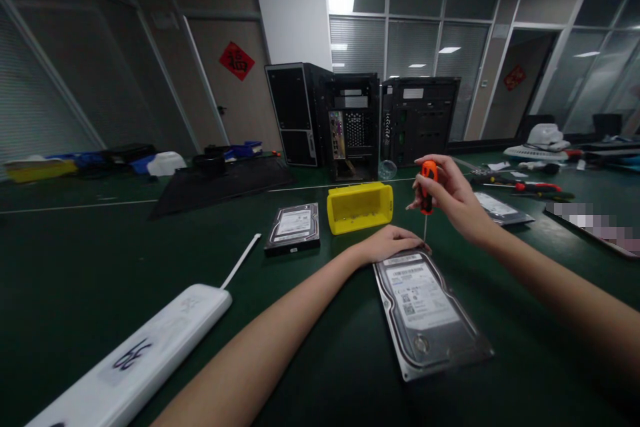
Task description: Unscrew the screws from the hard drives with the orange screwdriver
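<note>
A silver hard drive with a white label lies in front of me on the green table, its far end under my left hand. That hand holds the drive's far edge, fingers pointing right toward a screwdriver's shaft. My right hand is wrapped round the orange and black handle of the screwdriver. The screwdriver stands nearly upright, its tip down at the drive's far right corner, where my left fingertips partly hide the contact. Just beyond the drive, a yellow plastic bin lies with its opening toward me, small bits inside.
Another hard drive lies left of the bin, and a third drive sits behind my right forearm. A white power strip occupies the left front. Computer cases stand at the back. Several tools and a phone-like slab lie right.
</note>
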`<state>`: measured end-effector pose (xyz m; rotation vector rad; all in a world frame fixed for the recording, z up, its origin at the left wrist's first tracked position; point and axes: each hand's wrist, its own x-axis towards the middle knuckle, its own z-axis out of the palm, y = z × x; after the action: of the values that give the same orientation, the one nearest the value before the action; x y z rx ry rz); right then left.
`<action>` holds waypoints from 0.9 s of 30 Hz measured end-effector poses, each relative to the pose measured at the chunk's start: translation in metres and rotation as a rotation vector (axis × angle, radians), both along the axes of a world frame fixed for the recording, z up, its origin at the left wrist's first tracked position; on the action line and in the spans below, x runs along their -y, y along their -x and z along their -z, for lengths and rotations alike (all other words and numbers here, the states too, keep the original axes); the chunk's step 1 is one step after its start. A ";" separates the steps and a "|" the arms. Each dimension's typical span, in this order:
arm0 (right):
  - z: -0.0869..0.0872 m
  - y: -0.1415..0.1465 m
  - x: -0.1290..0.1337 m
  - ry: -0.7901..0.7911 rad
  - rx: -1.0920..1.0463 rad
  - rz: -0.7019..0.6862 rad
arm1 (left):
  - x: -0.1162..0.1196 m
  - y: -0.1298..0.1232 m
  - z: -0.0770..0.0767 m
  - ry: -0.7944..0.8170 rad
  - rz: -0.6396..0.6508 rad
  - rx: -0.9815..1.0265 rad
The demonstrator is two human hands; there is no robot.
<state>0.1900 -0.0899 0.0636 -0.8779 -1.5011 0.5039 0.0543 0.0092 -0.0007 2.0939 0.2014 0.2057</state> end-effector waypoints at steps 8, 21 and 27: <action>-0.004 -0.003 -0.001 0.016 -0.010 0.066 | 0.000 0.001 -0.001 0.000 0.014 0.015; -0.001 -0.007 0.000 0.098 -0.142 -0.058 | -0.001 0.000 0.001 0.028 -0.001 -0.010; 0.008 -0.006 -0.005 0.063 -0.267 -0.079 | 0.000 0.000 0.002 0.036 -0.013 -0.005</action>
<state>0.1957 -0.0845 0.0554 -0.7688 -1.2845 0.7023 0.0548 0.0096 -0.0025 2.0583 0.2209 0.2030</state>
